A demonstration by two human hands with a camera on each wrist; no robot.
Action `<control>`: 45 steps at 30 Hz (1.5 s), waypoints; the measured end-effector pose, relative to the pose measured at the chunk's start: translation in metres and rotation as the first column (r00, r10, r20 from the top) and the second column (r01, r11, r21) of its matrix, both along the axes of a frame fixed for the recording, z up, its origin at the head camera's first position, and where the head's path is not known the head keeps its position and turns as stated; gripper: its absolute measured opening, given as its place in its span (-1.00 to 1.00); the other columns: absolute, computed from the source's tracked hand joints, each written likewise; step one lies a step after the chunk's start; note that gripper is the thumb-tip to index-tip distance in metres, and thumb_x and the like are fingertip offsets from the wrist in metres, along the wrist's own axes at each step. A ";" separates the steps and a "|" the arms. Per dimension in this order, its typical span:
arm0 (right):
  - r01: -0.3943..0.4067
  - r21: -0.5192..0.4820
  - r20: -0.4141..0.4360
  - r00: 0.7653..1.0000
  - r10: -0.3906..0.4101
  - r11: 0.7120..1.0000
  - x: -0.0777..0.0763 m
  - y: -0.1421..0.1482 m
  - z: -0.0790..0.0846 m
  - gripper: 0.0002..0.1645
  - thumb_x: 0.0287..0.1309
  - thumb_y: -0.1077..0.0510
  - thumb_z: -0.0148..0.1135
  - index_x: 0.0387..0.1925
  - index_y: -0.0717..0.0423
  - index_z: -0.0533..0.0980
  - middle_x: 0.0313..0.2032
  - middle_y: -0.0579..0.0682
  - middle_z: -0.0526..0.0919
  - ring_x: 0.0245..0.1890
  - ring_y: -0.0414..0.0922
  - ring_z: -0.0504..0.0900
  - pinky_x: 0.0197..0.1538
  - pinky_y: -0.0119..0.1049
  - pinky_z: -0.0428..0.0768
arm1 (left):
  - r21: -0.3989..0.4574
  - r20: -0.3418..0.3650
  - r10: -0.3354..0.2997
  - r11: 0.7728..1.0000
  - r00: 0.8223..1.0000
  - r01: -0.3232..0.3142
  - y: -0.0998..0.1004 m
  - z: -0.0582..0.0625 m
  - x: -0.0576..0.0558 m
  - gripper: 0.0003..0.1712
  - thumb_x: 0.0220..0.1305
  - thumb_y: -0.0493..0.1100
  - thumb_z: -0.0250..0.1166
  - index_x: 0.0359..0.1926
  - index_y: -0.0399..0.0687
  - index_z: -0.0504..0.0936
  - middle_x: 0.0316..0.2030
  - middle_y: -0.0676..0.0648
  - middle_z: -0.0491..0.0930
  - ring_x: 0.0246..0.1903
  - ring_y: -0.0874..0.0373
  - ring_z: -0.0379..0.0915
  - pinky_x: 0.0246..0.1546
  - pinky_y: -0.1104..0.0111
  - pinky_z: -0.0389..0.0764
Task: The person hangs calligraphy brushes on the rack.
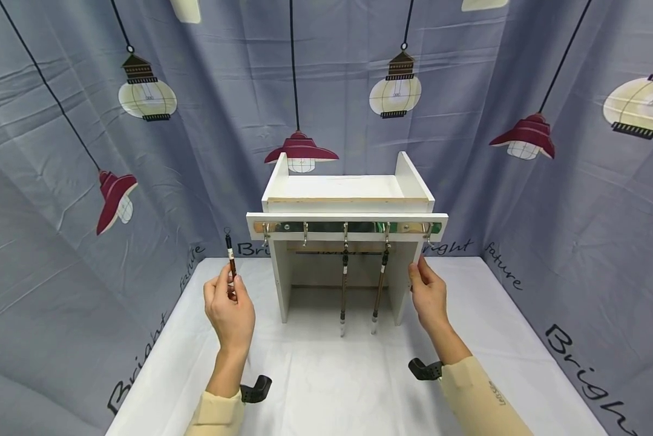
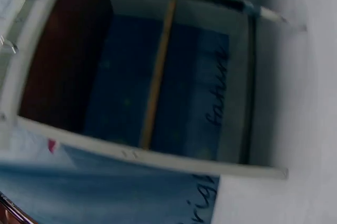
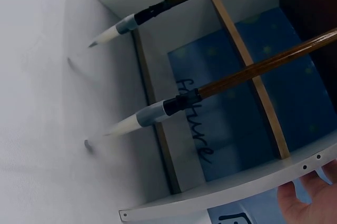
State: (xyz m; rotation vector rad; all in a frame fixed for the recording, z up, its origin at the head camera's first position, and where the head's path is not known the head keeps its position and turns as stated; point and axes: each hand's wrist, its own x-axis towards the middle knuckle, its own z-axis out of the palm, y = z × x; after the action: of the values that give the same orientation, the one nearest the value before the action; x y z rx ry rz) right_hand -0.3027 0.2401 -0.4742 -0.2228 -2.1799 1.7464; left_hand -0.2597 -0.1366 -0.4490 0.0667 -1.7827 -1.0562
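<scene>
My left hand [image 1: 230, 312] pinches the handle of an upright calligraphy brush [image 1: 230, 257], its hanging loop at the top; the bristle end is hidden by the hand. It stands left of a white rack [image 1: 348, 206]. My right hand [image 1: 431, 293] holds the rack's right side panel, thumb at the front edge and fingers on the outside. In the right wrist view, fingers [image 3: 295, 203] touch that panel. Two brushes hang bristles down from the rack's hooks, a middle brush [image 1: 344, 284] and a right brush [image 1: 380, 281]; their pale bristles [image 3: 126, 126] show up close.
A front rail [image 1: 315, 217] carries several metal hooks [image 1: 305, 233]; the two left ones and the far right one hold no brush. The rack stands on a white-covered table [image 1: 315, 375]. Behind hangs a blue-grey curtain [image 1: 223, 151] printed with lamps.
</scene>
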 end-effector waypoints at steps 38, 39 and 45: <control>-0.010 -0.002 -0.010 1.000 0.010 1.000 0.003 -0.001 0.002 -0.25 0.57 -0.20 -0.02 0.61 -0.06 0.11 0.55 0.05 0.27 0.25 -0.05 0.46 -0.13 -0.67 0.47 | -0.146 -0.038 -0.296 0.947 0.954 0.288 0.085 -0.004 0.018 -0.66 0.40 -0.37 0.28 0.17 -0.28 0.58 -0.25 -0.17 0.49 -0.38 0.18 0.48 -0.42 0.46 0.59; -0.009 -0.001 -0.013 1.000 0.009 1.000 0.003 -0.001 0.002 -0.25 0.57 -0.20 -0.02 0.61 -0.06 0.11 0.55 0.06 0.27 0.25 -0.03 0.46 -0.14 -0.67 0.46 | -0.151 -0.030 -0.300 0.944 0.954 0.292 0.086 -0.005 0.018 -0.66 0.41 -0.37 0.28 0.17 -0.28 0.58 -0.25 -0.17 0.49 -0.37 0.18 0.48 -0.42 0.47 0.60; 0.000 0.006 -0.014 1.000 0.000 1.000 0.003 -0.001 0.003 -0.25 0.58 -0.20 -0.03 0.61 -0.06 0.10 0.54 0.08 0.29 0.10 -0.15 0.47 -0.14 -0.65 0.47 | -0.166 -0.001 -0.315 0.936 0.949 0.311 0.090 -0.011 0.017 -0.67 0.41 -0.35 0.28 0.15 -0.28 0.58 -0.24 -0.16 0.49 -0.36 0.19 0.48 -0.42 0.50 0.59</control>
State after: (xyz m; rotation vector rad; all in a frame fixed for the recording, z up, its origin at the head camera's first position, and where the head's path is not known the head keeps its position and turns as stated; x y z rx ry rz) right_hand -0.2996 0.2391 -0.4708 -0.2079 -2.1750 1.7357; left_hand -0.2431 -0.0468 -0.4596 -0.3434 -1.8878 -1.1207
